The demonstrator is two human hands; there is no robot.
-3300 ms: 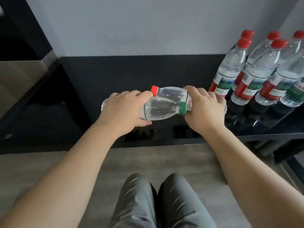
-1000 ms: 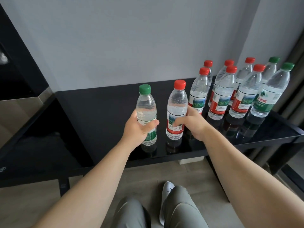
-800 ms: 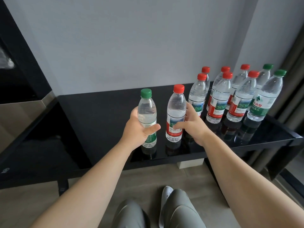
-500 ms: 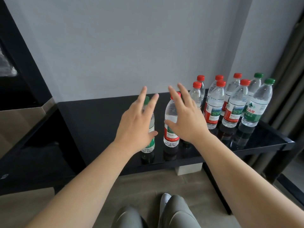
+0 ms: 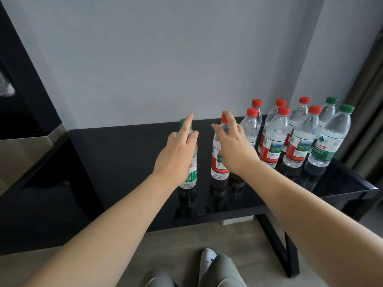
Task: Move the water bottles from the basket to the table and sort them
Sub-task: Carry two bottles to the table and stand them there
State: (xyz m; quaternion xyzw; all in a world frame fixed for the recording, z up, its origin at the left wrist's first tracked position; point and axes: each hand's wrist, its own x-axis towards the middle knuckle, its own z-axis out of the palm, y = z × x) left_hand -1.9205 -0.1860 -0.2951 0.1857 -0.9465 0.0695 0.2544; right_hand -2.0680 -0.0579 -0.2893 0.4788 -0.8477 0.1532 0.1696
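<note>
Ahead, both hands, left hand [image 5: 176,154] and right hand [image 5: 233,148], fingers spread, empty, screen two clear ribbed bottles [image 5: 218,162]; seven more at two o'clock on glossy black table [image 5: 124,162].

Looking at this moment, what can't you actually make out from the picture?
- Basket: nowhere in the head view, so whether bottles remain in it is unknown.
- Green-capped bottle: the open left hand covers most of its label.
- Red-capped bottle: the open right hand partly hides it.
- Rear bottles: labels blocked by the front row.
</note>
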